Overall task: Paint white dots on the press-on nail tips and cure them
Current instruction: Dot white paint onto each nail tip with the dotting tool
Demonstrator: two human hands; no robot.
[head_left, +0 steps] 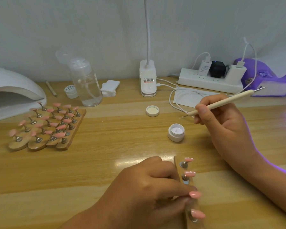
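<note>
My left hand (149,189) pinches the stem of a pink nail tip (194,194) on a wooden holder strip (178,164) near the front edge. Two farther tips (189,174) on that strip carry white dots; a nearer tip (198,214) is plain pink. My right hand (221,119) grips a cream dotting pen (221,102), its thin tip pointing left above the table, apart from the open white jar of white gel (176,132). The jar's lid (152,110) lies farther back.
Several wooden strips with pink tips (46,126) lie at left beside a white curing lamp (15,93). A clear pump bottle (86,83), small jar (70,91), cotton pads (109,87), desk lamp base (147,80), power strip (210,80) and purple-lit lamp (271,76) line the back.
</note>
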